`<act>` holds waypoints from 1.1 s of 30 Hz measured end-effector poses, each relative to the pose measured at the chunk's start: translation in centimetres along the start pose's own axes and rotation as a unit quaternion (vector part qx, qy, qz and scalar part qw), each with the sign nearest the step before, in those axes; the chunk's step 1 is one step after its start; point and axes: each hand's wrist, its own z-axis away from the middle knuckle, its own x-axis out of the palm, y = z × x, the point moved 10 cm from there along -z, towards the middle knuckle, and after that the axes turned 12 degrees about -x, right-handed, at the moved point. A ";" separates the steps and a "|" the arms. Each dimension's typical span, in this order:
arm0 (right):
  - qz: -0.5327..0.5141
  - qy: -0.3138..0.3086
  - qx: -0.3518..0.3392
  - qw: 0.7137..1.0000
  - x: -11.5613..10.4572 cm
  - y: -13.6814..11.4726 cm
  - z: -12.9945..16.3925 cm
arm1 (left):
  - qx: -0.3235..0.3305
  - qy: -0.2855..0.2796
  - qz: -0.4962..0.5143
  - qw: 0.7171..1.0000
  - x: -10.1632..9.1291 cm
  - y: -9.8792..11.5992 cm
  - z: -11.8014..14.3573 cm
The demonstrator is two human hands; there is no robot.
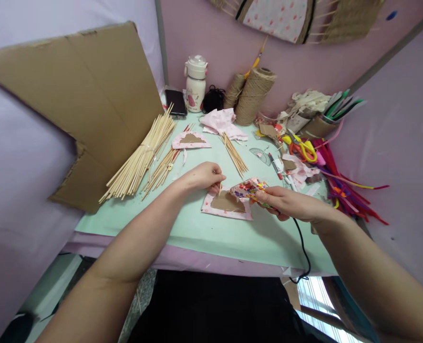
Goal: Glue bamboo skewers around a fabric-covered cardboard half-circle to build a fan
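Note:
Between the fingertips of my left hand [208, 175] is a thin wooden stick [221, 185], held upright over a cardboard piece [227, 202]. That piece lies flat, with pink spotted fabric folded over its edges. My right hand [284, 202] is closed around a colourfully patterned glue gun [247, 188] with a black cord [306, 252]. The gun's nozzle end points left, above the cardboard near the stick; whether it touches is hard to see. Farther back lies a similar fabric-edged cardboard piece [192, 138].
A large bundle of sticks [139, 155] and a cardboard sheet [100, 90] are at left. Loose sticks [234, 155] lie ahead. Twine rolls [254, 95] and a bottle [196, 85] stand at the back. Scissors [302, 146] and pipe cleaners [340, 186] are at right.

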 end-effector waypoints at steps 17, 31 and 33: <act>0.018 -0.015 -0.007 1.000 -0.1 -0.7 -0.4 | -0.008 0.029 0.039 0.999 0.1 0.2 0.0; 0.033 -0.016 0.006 0.999 -0.2 -0.9 -0.3 | -0.007 0.029 0.038 0.999 0.1 0.0 -0.2; 0.034 -0.017 0.007 0.999 -0.2 -0.9 -0.3 | -0.009 0.031 0.037 0.999 0.1 -0.1 -0.4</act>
